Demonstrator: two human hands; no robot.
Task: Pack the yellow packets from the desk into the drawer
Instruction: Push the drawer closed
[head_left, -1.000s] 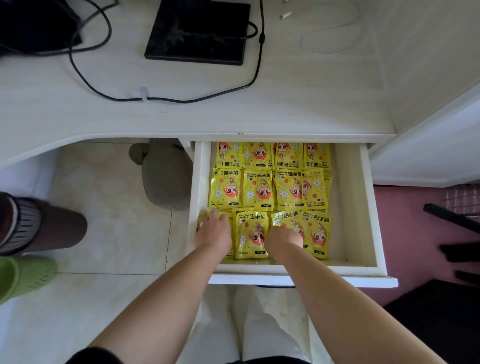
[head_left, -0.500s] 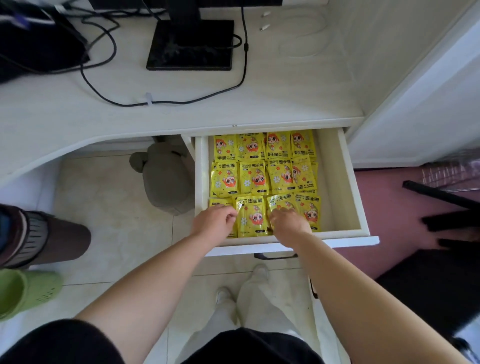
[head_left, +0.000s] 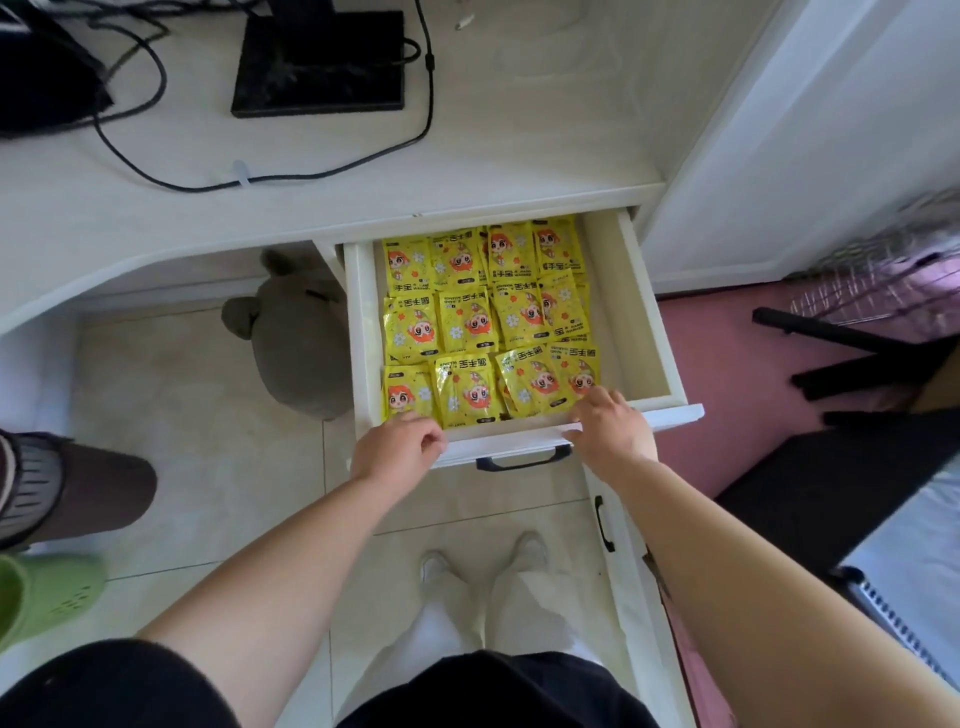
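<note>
White desk up top with a black monitor base sitting on it. Under the desk the drawer is pulled out, and the yellow packets lie flat inside in three rows, packed toward its left side. A grey plush toy is on the floor just left of the drawer. The left hand is at the front-left corner with fingers curled, and I can't tell if it's gripping anything. The right hand is loose, fingertips touching the near-right packet. There's a dark handle between the hands.
</note>
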